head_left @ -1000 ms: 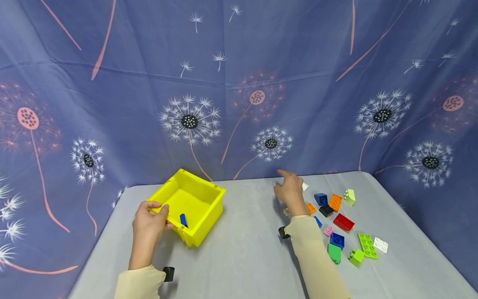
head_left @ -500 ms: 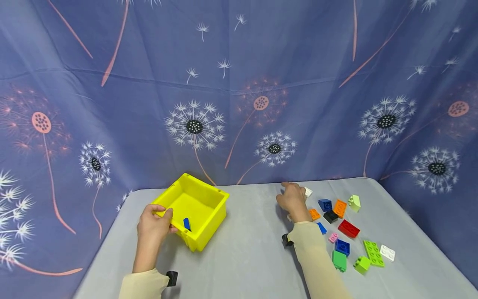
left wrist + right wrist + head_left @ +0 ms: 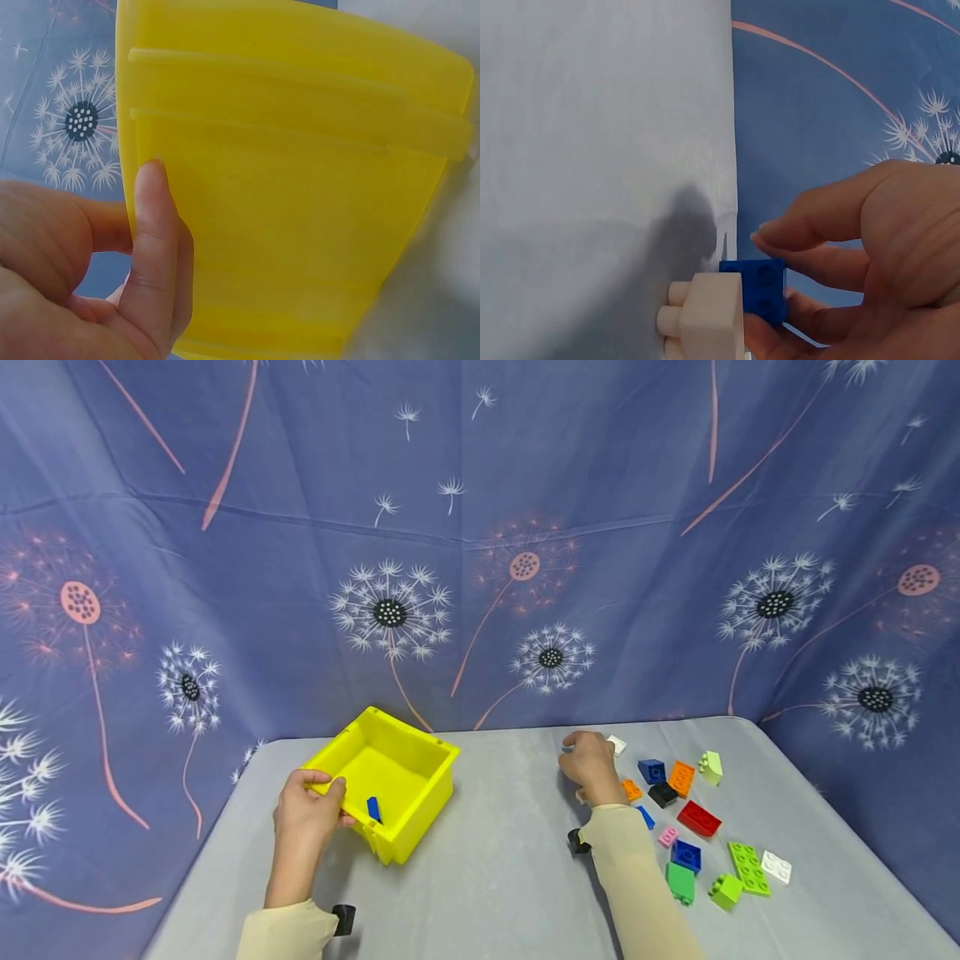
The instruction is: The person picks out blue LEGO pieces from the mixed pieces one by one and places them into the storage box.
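Observation:
My left hand (image 3: 309, 810) grips the near-left wall of a yellow bin (image 3: 423, 802), thumb over the rim and fingers against the outside. One small blue brick (image 3: 374, 810) lies inside that bin. At the far side of the table my right hand (image 3: 590, 767) is down low, its fingers curled around a blue studded brick (image 3: 763, 291), best seen in the right wrist view. A beige brick (image 3: 711, 315) lies beside it, nearer that camera. From the head view, the hand hides this blue brick and most of the beige one.
Right of my right hand several toy bricks lie scattered, among them an orange brick (image 3: 681, 778), a black brick (image 3: 663, 794), a red brick (image 3: 699, 819), a green brick (image 3: 680, 882) and a long lime brick (image 3: 748, 868). A patterned blue curtain (image 3: 480, 568) rises behind the grey table (image 3: 510, 860).
My right hand has come down toward the far table edge, and its extended forefinger has curled. The left hand stays on the bin. The head view has shifted slightly.

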`<state>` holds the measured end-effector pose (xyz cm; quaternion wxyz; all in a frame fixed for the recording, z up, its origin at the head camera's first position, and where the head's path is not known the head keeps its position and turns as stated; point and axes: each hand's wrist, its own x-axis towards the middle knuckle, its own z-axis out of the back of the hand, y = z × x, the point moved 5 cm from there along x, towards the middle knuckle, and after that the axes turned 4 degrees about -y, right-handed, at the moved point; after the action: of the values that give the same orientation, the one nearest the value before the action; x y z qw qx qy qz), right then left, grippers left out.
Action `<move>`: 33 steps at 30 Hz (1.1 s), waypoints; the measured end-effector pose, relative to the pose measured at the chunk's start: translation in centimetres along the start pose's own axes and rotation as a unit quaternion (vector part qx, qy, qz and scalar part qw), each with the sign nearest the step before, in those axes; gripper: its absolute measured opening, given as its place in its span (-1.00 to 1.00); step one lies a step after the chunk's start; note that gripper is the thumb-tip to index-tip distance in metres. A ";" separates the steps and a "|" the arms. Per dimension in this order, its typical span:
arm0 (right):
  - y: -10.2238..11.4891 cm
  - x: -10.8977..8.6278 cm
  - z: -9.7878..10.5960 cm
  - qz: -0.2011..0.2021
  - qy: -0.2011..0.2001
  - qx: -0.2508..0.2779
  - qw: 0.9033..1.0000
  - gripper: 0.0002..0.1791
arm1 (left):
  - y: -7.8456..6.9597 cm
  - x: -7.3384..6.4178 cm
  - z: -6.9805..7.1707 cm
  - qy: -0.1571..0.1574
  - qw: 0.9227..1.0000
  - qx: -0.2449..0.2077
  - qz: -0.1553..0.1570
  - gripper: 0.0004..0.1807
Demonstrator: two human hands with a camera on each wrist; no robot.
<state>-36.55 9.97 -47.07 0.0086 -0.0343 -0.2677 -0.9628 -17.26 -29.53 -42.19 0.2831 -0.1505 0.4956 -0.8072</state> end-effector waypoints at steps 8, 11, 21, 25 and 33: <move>-0.4 0.1 -0.1 -0.021 0.020 0.033 0.999 -0.66 | 0.1 0.1 0.0 0.001 1.000 0.006 0.004 -0.54; -0.4 0.1 -0.1 -0.018 0.015 0.039 0.999 -0.66 | 0.1 0.0 0.0 0.000 1.000 0.008 0.004 -0.55; 0.3 0.0 0.4 -0.032 0.005 0.064 0.997 -0.60 | 0.0 -0.1 0.0 -0.009 1.000 0.006 0.007 -0.59; 0.9 -0.1 0.9 -0.032 -0.001 0.083 0.996 -0.58 | 0.1 -0.1 0.0 -0.013 1.000 0.005 0.009 -0.60; 2.7 -0.7 2.2 0.015 -0.043 0.098 0.994 -0.59 | 0.1 -0.1 -0.1 -0.011 1.000 0.007 0.007 -0.60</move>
<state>-35.61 8.82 -43.89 0.0144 -0.0788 -0.3606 -0.9293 -17.17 -29.44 -42.33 0.2954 -0.1540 0.4879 -0.8068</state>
